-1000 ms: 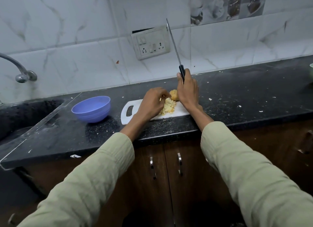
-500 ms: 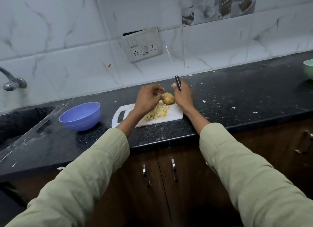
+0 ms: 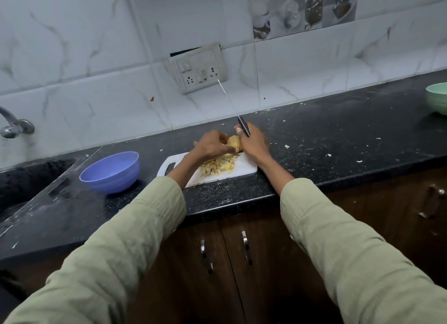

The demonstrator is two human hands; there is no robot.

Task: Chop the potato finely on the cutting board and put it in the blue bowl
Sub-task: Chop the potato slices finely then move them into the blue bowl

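Half the potato [image 3: 234,142] is unchopped at the cutting board's [image 3: 249,169] far edge.
Firm, probably slippery: left hand [image 3: 212,146] pinches it; right hand [image 3: 254,143] grips the knife [image 3: 243,125].

Both arms wear loose, pale sage-green long sleeves [image 3: 116,251] of finely ribbed cloth, cuffs stopping short of bare wrists.

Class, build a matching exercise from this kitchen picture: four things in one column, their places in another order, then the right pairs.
Things:
1 knife
2 blue bowl
3 chopped potato
4 green bowl

Places:
A piled on the cutting board
B far right of the counter
C in the right hand
D left of the cutting board

Pairs: 1-C, 2-D, 3-A, 4-B
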